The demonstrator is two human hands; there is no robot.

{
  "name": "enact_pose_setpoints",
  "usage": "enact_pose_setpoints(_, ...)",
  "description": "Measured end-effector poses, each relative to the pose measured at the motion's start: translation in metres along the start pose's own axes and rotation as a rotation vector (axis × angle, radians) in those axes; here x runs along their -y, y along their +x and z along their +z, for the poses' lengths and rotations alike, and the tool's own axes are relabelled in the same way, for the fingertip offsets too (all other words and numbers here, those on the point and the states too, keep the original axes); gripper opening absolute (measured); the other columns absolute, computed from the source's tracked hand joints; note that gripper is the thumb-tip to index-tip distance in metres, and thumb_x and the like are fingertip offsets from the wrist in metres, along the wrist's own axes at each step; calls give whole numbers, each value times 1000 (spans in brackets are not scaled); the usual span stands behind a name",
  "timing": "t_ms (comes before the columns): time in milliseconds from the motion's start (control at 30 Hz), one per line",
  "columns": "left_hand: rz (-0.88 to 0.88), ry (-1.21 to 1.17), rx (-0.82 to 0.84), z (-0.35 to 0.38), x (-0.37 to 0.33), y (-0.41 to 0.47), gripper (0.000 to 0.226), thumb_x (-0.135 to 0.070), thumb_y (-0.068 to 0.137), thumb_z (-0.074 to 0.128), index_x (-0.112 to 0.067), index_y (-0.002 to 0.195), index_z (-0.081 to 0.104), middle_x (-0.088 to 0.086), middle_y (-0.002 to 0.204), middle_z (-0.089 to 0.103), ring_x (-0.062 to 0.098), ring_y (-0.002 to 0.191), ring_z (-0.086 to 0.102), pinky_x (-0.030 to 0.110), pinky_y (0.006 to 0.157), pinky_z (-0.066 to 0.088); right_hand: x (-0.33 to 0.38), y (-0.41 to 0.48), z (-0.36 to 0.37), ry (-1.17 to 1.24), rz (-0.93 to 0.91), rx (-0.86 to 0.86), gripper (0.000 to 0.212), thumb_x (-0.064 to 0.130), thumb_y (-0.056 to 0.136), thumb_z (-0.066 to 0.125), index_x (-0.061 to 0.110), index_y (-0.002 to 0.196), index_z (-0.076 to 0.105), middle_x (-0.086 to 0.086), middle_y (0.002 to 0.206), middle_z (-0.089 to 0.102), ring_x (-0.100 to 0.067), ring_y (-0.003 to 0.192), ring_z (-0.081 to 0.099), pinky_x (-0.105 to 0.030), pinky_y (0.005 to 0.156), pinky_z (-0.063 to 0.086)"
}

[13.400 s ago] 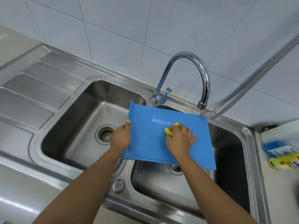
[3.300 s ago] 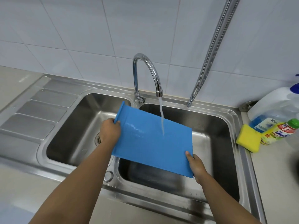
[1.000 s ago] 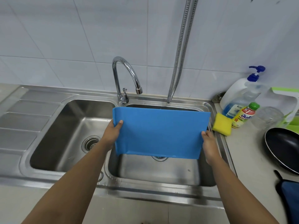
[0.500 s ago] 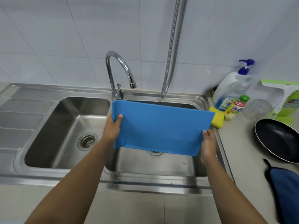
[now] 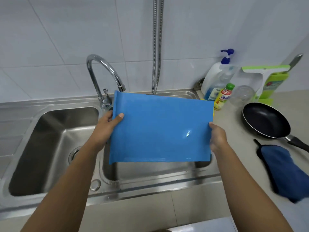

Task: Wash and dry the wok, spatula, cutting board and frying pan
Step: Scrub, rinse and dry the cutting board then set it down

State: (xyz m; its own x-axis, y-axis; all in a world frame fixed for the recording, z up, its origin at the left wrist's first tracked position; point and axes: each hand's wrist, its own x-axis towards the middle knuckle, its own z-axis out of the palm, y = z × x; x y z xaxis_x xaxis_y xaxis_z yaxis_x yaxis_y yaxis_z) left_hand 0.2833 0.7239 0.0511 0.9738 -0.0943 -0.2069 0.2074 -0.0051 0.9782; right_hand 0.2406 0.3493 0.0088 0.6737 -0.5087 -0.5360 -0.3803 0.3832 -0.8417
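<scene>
Hands grip my blue cutting board (image 5: 160, 129) above the sink (image 5: 150, 185): left hand (image 5: 107, 128) and right hand (image 5: 217, 138) each pinch an edge.

Most of the right basin (image 5: 150, 171) is hidden behind the blue cutting board (image 5: 160, 129). The fingers of the left hand (image 5: 105, 129) and the right hand (image 5: 218, 139) are largely covered by the board, and only the thumbs are seen on its face. A yellow sponge (image 5: 213, 112) is reduced to a sliver at the board's right edge. The frying pan (image 5: 265, 121) handle is cut off by the right edge. The blue cloth (image 5: 284, 171) on the desk is blurred. The small bottle (image 5: 223, 97) label cannot be read.
</scene>
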Motion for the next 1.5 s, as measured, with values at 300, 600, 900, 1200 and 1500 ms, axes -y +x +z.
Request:
enact_pose_setpoints(300, -261, -134, -18, 36, 21, 16, 34, -34, 98, 54, -13, 125, 60, 14, 120, 68, 33, 101, 68, 51, 89, 53, 8, -11, -37, -76, -102, -80, 19, 23, 80, 61, 18, 94, 72, -4, 107, 70, -30, 105, 63, -38, 88, 46)
enact_pose_setpoints(600, -469, -182, 16, 99, 37, 16, 25, -30, 102, 47, -11, 118, 55, 11, 114, 63, 25, 81, 64, 42, 80, 47, -6, -42, -145, -426, -254, -482, 47, 20, 94, 52, 21, 141, 49, -3, 140, 52, -25, 131, 42, -38, 106, 39)
enact_pose_setpoints(900, -497, -105, 54, 163, 29, 21, 36, -36, 99, 53, -12, 125, 58, 10, 115, 68, 31, 93, 67, 43, 75, 51, -5, -13, -236, -1129, 56, -547, 80, 41, 89, 59, 36, 153, 11, -11, 161, 4, -39, 146, 0, -56, 117, -1)
enact_pose_setpoints(1200, -508, -86, -30, 185, 35, 11, 34, -35, 100, 51, -13, 126, 56, 10, 109, 69, 29, 88, 67, 41, 67, 50, 1, 14, -259, -1233, -61, -515, 71, 53, 86, 55, 32, 146, 25, -11, 125, 56, -34, 118, 48, -47, 97, 36)
enact_pose_setpoints(1500, -478, -78, -103, 177, 40, -5, 28, -34, 100, 51, -14, 118, 57, 9, 104, 69, 28, 86, 66, 40, 67, 50, 28, -3, -209, -638, -298, -455, 30, 36, 89, 56, 29, 118, 57, -6, 110, 66, -28, 93, 58, -38, 83, 46)
